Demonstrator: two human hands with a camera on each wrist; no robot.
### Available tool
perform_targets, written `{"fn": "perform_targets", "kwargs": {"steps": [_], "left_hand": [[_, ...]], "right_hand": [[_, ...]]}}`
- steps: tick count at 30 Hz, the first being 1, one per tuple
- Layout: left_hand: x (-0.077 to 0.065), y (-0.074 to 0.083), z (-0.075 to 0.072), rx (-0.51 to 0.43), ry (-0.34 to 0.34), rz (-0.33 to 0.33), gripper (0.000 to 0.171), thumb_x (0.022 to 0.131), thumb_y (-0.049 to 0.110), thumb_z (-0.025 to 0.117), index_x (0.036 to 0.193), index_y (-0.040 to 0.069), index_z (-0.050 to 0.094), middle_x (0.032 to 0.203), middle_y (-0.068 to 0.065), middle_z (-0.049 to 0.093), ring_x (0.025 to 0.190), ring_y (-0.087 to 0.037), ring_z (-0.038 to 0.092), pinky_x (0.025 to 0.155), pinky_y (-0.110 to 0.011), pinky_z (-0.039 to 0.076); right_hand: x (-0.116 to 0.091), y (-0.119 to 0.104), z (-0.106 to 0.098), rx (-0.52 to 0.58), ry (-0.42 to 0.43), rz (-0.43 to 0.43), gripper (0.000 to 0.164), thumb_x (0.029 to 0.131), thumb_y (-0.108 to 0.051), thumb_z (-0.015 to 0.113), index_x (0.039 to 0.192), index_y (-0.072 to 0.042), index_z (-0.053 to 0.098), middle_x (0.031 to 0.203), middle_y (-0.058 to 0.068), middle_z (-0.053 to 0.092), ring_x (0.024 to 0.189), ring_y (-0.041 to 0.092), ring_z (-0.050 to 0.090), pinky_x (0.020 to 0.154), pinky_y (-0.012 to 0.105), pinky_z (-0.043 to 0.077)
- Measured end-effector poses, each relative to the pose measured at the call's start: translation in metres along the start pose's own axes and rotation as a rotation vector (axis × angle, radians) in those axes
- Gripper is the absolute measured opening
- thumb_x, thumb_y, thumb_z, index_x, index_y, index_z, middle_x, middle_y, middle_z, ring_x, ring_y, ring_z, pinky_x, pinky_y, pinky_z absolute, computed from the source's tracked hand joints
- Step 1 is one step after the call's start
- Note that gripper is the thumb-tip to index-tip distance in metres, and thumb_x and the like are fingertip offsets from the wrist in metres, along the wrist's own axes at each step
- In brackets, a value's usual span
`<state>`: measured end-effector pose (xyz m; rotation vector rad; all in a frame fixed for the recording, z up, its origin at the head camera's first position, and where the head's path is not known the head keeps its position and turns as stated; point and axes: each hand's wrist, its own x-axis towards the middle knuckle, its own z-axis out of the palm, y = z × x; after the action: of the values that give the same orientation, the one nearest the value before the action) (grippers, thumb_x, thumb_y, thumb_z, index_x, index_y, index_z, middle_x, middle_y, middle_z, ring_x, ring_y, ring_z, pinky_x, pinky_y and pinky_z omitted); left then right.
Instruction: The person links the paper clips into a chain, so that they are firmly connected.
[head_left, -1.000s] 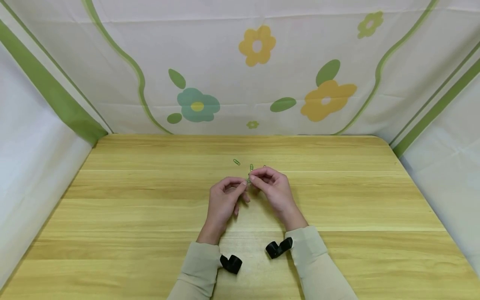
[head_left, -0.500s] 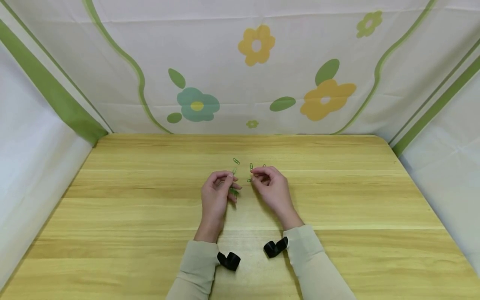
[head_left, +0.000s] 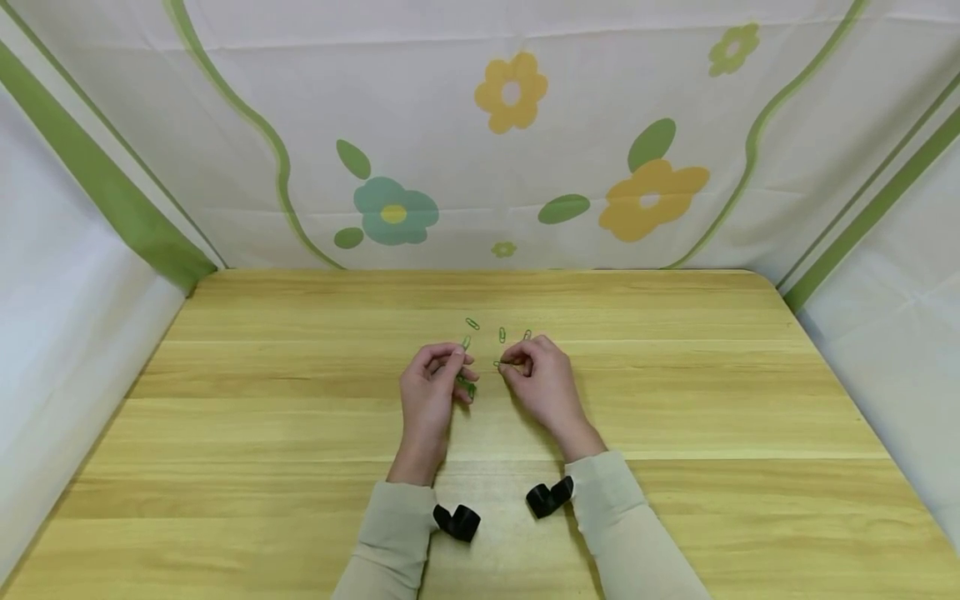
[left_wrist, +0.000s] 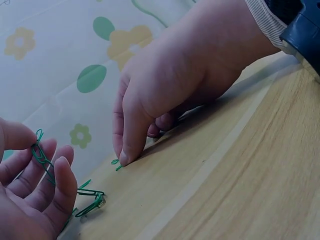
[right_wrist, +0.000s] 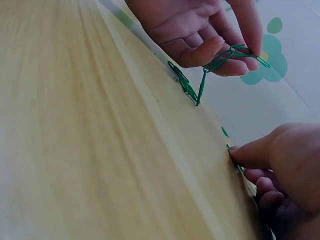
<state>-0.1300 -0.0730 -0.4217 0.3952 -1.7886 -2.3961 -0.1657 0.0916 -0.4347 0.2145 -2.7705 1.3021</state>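
Observation:
My left hand [head_left: 429, 396] pinches one end of a chain of linked green paper clips [right_wrist: 183, 80] between thumb and forefinger. From there the chain runs over the other fingers, and its lower links hang bunched below them in the right wrist view. A single clip sticks up past the left fingertips in the head view. To the right, my right hand [head_left: 546, 385] is low at the tabletop, thumb and forefinger pinching a green paper clip [head_left: 497, 363]. The fingertips cover part of that clip.
Beyond the hands, loose green paper clips lie on the wooden table [head_left: 262, 433]: one at the left [head_left: 472, 323], one in the middle [head_left: 502, 335] and one by the right knuckles [head_left: 527, 334]. A flowered cloth [head_left: 450, 150] hangs along the back edge.
The left hand has drawn left, away from the right hand, carrying the paper clip chain. The right hand's fingertips have moved slightly down toward the near paper clip and now pinch it.

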Motion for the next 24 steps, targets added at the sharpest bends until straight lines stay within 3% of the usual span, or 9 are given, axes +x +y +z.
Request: {"fn": "perform_targets", "kwargs": {"steps": [9, 13, 17, 24], "left_hand": [[0.0003, -0.0016, 0.0004, 0.004, -0.001, -0.016, 0.014, 0.107, 0.011, 0.068, 0.116, 0.002, 0.07, 0.096, -0.004, 0.074, 0.076, -0.016, 0.072, 0.054, -0.024, 0.056], [0.0006, -0.0024, 0.0003, 0.005, -0.002, -0.016, 0.014, 0.106, 0.012, 0.069, 0.116, 0.002, 0.07, 0.096, -0.005, 0.074, 0.076, -0.016, 0.071, 0.054, -0.023, 0.056], [0.0002, -0.0022, 0.0002, 0.011, -0.005, -0.02, 0.013, 0.107, 0.013, 0.069, 0.115, 0.004, 0.07, 0.096, -0.005, 0.074, 0.076, -0.015, 0.071, 0.054, -0.023, 0.056], [-0.0008, -0.003, 0.0005, 0.031, -0.026, 0.0, 0.013, 0.107, 0.014, 0.067, 0.116, 0.005, 0.07, 0.097, -0.004, 0.076, 0.073, -0.015, 0.072, 0.054, -0.025, 0.055]], "right_hand": [[-0.0017, -0.0023, 0.001, -0.071, -0.01, 0.019, 0.008, 0.095, -0.013, 0.082, 0.095, -0.009, 0.075, 0.097, 0.006, 0.065, 0.083, 0.018, 0.059, 0.077, 0.032, 0.05], [-0.0023, -0.0013, 0.0012, -0.045, -0.014, 0.029, 0.01, 0.098, -0.017, 0.08, 0.1, -0.01, 0.073, 0.096, 0.005, 0.065, 0.082, 0.018, 0.058, 0.075, 0.031, 0.049], [-0.0024, 0.0011, 0.0011, 0.126, 0.007, 0.073, 0.013, 0.104, -0.019, 0.073, 0.109, -0.008, 0.068, 0.096, 0.007, 0.067, 0.081, 0.017, 0.058, 0.071, 0.026, 0.048], [0.0012, 0.0012, -0.0024, 0.577, 0.06, 0.159, 0.012, 0.108, -0.01, 0.065, 0.113, -0.001, 0.06, 0.097, 0.01, 0.072, 0.081, 0.016, 0.067, 0.068, 0.02, 0.057]]}}
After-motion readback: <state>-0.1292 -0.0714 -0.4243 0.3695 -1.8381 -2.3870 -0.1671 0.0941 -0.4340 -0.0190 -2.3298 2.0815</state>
